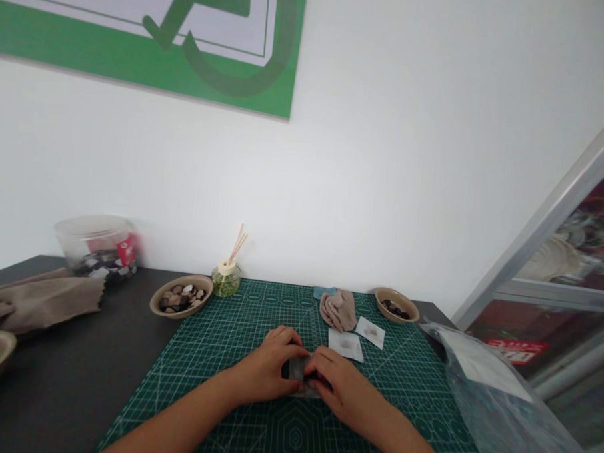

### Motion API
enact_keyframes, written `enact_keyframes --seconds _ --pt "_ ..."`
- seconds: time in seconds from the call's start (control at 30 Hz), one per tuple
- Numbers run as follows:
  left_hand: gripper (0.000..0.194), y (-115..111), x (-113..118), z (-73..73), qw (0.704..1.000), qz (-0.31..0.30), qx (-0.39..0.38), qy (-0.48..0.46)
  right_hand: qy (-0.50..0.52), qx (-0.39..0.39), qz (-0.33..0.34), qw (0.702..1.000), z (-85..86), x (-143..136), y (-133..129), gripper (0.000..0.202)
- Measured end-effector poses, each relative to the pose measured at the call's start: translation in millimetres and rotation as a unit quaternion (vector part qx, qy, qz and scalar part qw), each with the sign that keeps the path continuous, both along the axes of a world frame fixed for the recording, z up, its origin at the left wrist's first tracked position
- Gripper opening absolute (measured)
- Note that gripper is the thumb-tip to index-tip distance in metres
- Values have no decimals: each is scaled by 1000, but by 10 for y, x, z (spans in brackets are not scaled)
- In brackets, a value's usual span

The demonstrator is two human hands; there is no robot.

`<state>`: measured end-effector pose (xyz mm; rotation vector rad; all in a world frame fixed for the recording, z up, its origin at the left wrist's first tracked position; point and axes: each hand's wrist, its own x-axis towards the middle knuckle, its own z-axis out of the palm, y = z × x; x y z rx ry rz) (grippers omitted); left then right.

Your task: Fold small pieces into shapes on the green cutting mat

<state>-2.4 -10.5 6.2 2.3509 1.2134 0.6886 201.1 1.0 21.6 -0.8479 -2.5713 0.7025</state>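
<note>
- Head view: the left hand holds a small grey item between thumb and fingers, one on each side.
- The right hand has its fingers drawn close together at the item's right side; whether they pinch it cannot be told.
- The item is at the middle of the green cutting mat, which lies on the dark surface.
- Just beyond the right hand are two white squares, one nearer and one farther, beside a bunched beige cloth.
- A bowl of stones stands at the mat's far left, beside a reed diffuser.
</note>
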Motion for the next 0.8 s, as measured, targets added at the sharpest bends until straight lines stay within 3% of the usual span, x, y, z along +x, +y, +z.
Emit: enact_keyframes --seconds 0.37,0.57,0.8 --pt "43 2 -1 -2 1000 3 1 1 -13 19 15 1000 53 -2 -19 19" --pt "44 -5 0 2 1000 2 -5 2 -15 31 -19 999 31 11 2 17" --pt "41 -3 4 13 1000 3 1 1 -4 23 7 1000 42 1 -14 18"
